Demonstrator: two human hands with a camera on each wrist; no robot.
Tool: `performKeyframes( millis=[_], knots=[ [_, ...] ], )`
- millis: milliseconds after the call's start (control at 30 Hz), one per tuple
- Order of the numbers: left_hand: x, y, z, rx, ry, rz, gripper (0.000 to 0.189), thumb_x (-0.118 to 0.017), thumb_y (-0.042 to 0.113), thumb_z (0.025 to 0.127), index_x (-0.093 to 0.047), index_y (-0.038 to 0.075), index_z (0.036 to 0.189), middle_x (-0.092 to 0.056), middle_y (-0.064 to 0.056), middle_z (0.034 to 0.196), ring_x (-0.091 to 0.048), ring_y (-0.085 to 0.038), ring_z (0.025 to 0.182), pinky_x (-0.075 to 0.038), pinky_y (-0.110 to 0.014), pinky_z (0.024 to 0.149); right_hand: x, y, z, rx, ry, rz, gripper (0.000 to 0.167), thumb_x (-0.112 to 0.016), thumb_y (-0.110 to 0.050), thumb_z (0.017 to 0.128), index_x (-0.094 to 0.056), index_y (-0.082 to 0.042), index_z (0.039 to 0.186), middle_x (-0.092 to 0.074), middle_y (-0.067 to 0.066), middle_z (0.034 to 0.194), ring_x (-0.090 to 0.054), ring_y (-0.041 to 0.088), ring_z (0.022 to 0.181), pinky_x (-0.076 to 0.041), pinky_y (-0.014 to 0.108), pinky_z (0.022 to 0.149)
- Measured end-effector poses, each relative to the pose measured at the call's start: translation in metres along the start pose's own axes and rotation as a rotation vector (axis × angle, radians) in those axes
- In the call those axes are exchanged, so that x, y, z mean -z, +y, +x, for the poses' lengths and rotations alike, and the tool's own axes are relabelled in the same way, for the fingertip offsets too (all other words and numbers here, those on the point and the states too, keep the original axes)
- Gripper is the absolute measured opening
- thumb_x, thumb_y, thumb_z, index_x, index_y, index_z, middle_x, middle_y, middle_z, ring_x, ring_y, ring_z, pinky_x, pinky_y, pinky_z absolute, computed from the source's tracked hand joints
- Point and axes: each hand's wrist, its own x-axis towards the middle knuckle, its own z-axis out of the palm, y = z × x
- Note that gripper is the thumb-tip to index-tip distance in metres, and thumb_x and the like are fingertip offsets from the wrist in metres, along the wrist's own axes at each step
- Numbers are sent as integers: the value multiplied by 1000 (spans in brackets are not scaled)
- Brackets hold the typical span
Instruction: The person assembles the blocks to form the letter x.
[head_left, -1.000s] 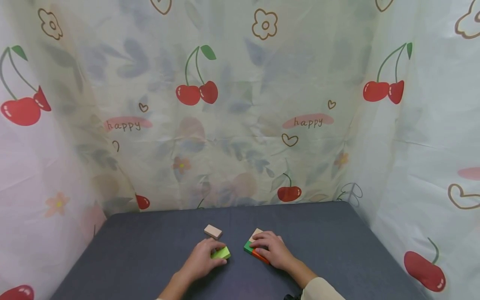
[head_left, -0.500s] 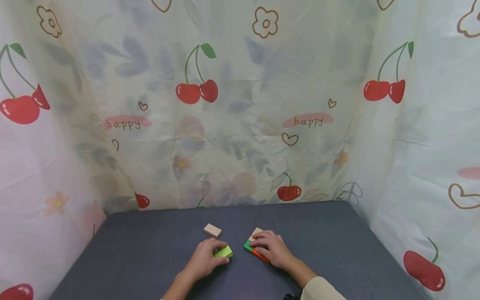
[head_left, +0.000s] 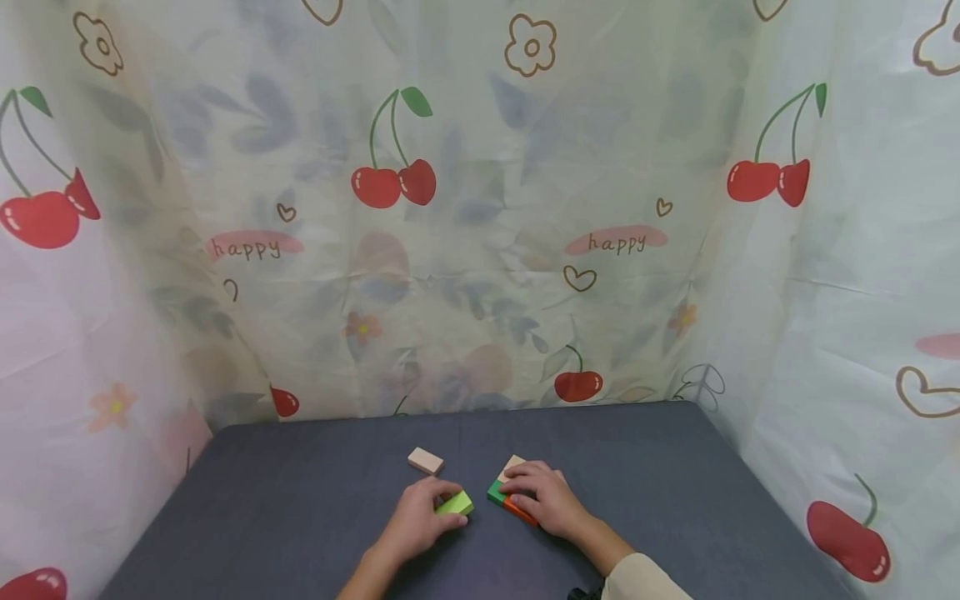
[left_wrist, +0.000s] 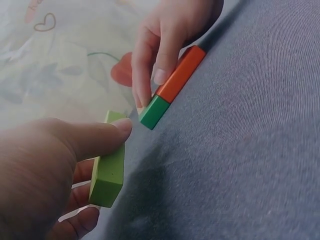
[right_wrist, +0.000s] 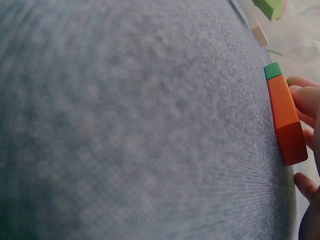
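My left hand (head_left: 416, 521) grips a light green block (head_left: 456, 503) between thumb and fingers; in the left wrist view the block (left_wrist: 109, 172) is tilted, with its lower end jutting past the hand. To its right, my right hand (head_left: 551, 504) holds a group of blocks lying on the table. The group has an orange block (head_left: 521, 512), a dark green block (head_left: 496, 492) touching its end, and a beige block (head_left: 513, 462) behind the green one. Thumb and fingers lie on these blocks and hide part of them. A gap separates the light green block from the group.
A loose beige block (head_left: 426, 461) lies beyond my left hand. The dark grey table (head_left: 315, 492) ends at a curtain (head_left: 465, 250) printed with cherries, which surrounds it at the back and sides. A small black object (head_left: 583, 593) shows beside the right sleeve.
My left hand has slid a little to the right with the light green block, narrowing the gap to the group. The right hand and its blocks have stayed in place.
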Motion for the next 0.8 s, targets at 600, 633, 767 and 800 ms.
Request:
performKeyframes(
  millis=[600,633,767,800],
  knots=[
    [-19,7,3,0,19,17,36,-85,26,75,-75,10,105,-60,6,88,-55,-11,77,-45,-31,67,-1,2,1,4,-5,-3,20,-67,-16,92,-75,-19,110,-63,2,123,-51,25,118,-34,49,84],
    [-21,7,4,2,22,23,36,-85,26,74,-75,10,105,-60,6,88,-55,-11,77,-45,-31,67,-1,2,1,5,-4,-3,20,-67,-16,92,-75,-19,110,-63,2,123,-51,25,118,-34,49,84],
    [-25,9,3,0,38,49,38,-86,28,73,-75,10,104,-60,6,87,-54,-11,76,-44,-30,67,0,2,0,7,-6,-8,20,-67,-16,92,-75,-19,110,-63,2,123,-50,24,119,-34,49,84],
    [-26,10,3,-4,43,53,38,-86,28,73,-75,10,104,-60,5,87,-53,-11,76,-44,-30,67,-1,2,0,5,-8,-7,20,-67,-17,92,-75,-19,110,-63,2,123,-50,24,119,-34,49,84]
  ],
)
